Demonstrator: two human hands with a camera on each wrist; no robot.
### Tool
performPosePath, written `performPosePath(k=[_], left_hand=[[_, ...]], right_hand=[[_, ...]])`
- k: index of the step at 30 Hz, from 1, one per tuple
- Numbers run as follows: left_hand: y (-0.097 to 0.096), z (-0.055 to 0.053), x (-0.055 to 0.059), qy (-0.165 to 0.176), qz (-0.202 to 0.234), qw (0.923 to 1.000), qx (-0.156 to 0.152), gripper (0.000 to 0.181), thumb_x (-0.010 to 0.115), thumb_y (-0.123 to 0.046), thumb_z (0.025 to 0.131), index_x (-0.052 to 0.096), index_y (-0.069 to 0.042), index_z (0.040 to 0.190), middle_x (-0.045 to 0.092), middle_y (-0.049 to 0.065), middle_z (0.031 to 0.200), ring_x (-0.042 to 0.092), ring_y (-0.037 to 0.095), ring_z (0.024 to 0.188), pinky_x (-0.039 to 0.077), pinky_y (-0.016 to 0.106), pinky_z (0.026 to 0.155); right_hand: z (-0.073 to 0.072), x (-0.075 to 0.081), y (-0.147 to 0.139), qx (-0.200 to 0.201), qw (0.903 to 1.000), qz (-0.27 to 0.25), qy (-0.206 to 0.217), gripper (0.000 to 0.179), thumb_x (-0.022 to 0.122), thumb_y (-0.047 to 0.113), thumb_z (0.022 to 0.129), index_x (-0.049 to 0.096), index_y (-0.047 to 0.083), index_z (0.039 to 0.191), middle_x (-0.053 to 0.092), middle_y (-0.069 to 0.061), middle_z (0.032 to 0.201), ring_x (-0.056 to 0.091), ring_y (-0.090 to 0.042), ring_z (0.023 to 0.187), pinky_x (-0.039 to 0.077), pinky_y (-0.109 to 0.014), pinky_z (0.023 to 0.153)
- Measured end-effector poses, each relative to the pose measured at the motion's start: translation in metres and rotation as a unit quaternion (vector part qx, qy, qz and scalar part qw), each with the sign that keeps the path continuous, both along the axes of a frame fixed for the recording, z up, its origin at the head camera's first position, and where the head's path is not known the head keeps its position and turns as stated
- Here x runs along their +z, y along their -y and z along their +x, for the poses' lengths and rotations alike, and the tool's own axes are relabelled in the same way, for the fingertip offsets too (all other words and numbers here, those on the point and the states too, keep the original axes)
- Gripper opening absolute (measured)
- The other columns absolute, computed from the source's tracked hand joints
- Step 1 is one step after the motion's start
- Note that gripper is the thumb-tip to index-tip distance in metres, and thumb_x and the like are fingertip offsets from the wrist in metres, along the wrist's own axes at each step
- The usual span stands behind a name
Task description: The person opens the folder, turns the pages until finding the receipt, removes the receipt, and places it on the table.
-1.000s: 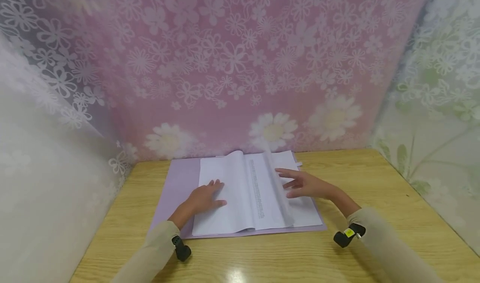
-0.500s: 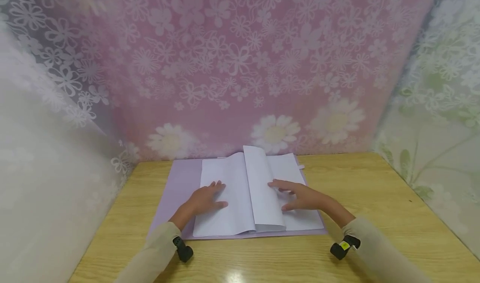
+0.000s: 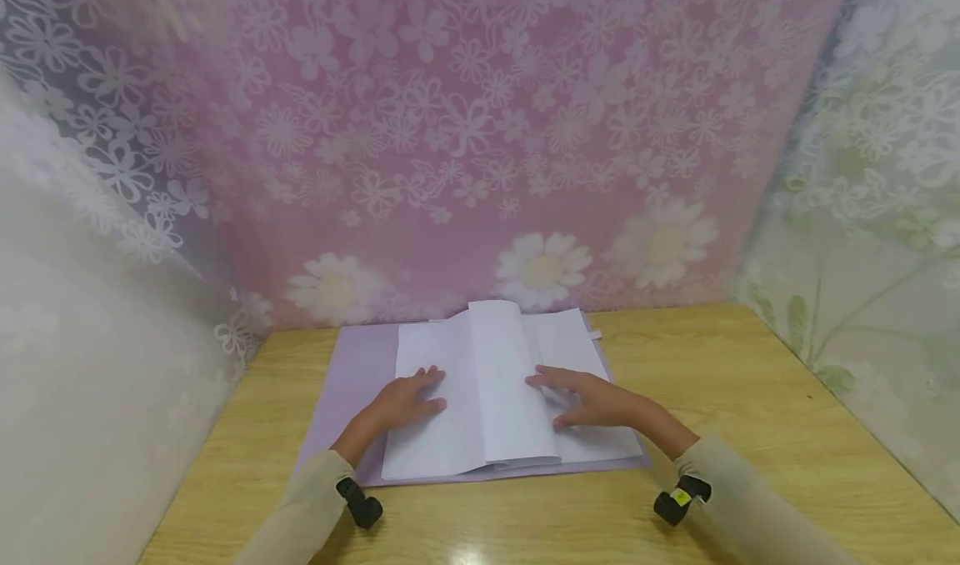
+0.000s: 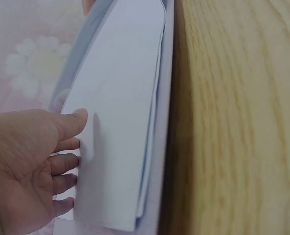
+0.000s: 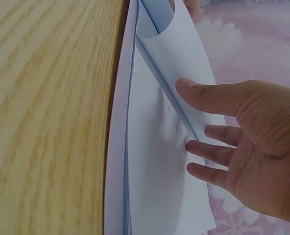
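Note:
A lilac folder (image 3: pixel 365 365) lies spread on the table with white paper pages inside. One page (image 3: pixel 510 382) is folded over in a curve near the middle, its edge toward the right. My left hand (image 3: pixel 405 402) rests on the left-hand page (image 3: pixel 453 432), thumb and fingers spread. In the left wrist view that left hand (image 4: pixel 32 166) lies along the page edge. My right hand (image 3: pixel 596 400) touches the curved page's right edge with loosely extended fingers. The right wrist view has the right thumb over the curl and fingers along the sheet beneath, which bears faint print.
The wooden table (image 3: pixel 480 519) extends in front of the folder and to both sides. A pink flowered backdrop (image 3: pixel 450 132) stands right behind it. A small white tab (image 3: pixel 596 334) sticks out at the folder's right edge.
The page at the right has swung over to the left, its blank side now showing and the printed column covered. My right hand moved left with it. The left hand stayed in place.

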State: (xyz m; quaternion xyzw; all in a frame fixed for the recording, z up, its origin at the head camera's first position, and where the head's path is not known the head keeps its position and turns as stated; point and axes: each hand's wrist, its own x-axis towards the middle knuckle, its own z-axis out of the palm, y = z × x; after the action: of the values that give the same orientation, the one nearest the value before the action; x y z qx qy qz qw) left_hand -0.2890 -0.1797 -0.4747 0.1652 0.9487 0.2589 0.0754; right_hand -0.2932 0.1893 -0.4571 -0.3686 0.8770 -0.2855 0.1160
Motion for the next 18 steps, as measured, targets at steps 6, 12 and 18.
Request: performPosePath(k=[6,12,18], left_hand=[[0.004,0.0,-0.005,-0.007,0.054,0.9985,0.003,0.053,0.056,-0.033,0.105,0.051,-0.005,0.149,0.046,0.019,0.157,0.038,0.039,0.149,0.031,0.054,0.122],[0.008,-0.001,-0.012,-0.027,0.086,0.9959,-0.01,0.05,0.053,-0.03,0.107,0.051,-0.002,0.149,0.049,0.019,0.155,0.042,0.039,0.147,0.032,0.053,0.122],[0.013,-0.003,-0.011,-0.054,0.106,0.9928,-0.016,0.048,0.052,-0.025,0.108,0.051,-0.001,0.149,0.051,0.02,0.153,0.044,0.039,0.145,0.034,0.053,0.121]], right_hand=[[0.001,0.0,0.007,0.005,1.0,0.002,-0.008,0.069,0.08,0.025,0.089,0.05,0.018,0.151,0.035,-0.019,0.164,0.033,-0.045,0.15,0.033,-0.063,0.117],[0.003,0.001,0.015,0.01,0.9998,0.002,-0.016,0.066,0.08,0.023,0.089,0.054,0.016,0.149,0.036,-0.018,0.164,0.034,-0.043,0.15,0.035,-0.062,0.117],[0.0,0.005,0.024,0.018,0.9995,0.001,-0.026,0.064,0.08,0.023,0.09,0.055,0.017,0.148,0.035,-0.017,0.165,0.038,-0.041,0.149,0.043,-0.057,0.113]])
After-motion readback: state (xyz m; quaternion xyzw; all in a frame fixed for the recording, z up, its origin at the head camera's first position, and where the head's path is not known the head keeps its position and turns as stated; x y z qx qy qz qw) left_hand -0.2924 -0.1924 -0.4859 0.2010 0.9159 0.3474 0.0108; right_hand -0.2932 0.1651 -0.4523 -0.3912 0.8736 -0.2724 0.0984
